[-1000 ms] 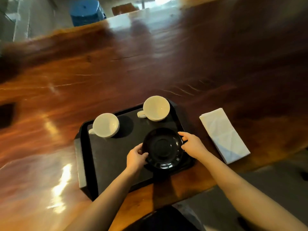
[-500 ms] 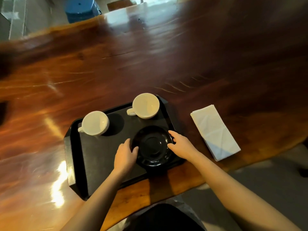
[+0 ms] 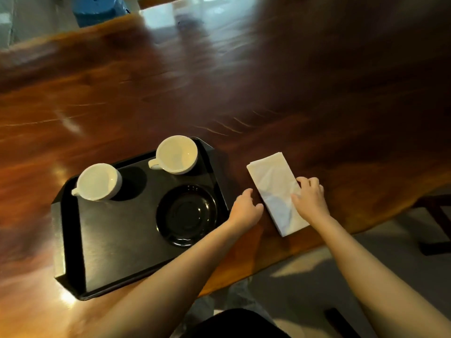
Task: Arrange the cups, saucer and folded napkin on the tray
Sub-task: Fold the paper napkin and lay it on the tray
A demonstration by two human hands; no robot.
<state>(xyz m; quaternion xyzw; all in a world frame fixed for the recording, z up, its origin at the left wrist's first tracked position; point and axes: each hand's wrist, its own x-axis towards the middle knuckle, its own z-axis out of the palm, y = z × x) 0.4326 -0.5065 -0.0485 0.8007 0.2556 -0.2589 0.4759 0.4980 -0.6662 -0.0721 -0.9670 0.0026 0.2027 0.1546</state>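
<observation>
Two white cups sit upright on the black tray [image 3: 73, 240], the left cup [image 3: 98, 181] near its far left corner with its handle pointing left, the right cup [image 3: 177, 154] at the far right corner, its handle also to the left. Nearer the person, on the tray's right side, lies the black saucer [image 3: 186, 214], flat and bare. Both hands are off the tray, over the wooden table [image 3: 219, 93] to its right. The folded napkin [image 3: 274, 186] lies flat on the table, well clear of the tray, its long side running away from the person at a slant. The right hand [image 3: 310, 197] rests on the napkin's right edge, fingers curled loosely with the tips pressing the paper; whether the thumb has got under the edge cannot be told. The left hand [image 3: 246, 208] lies between the tray's right rim and the napkin, fingers half open and reaching toward the napkin's left edge, just at it, holding nothing.
</observation>
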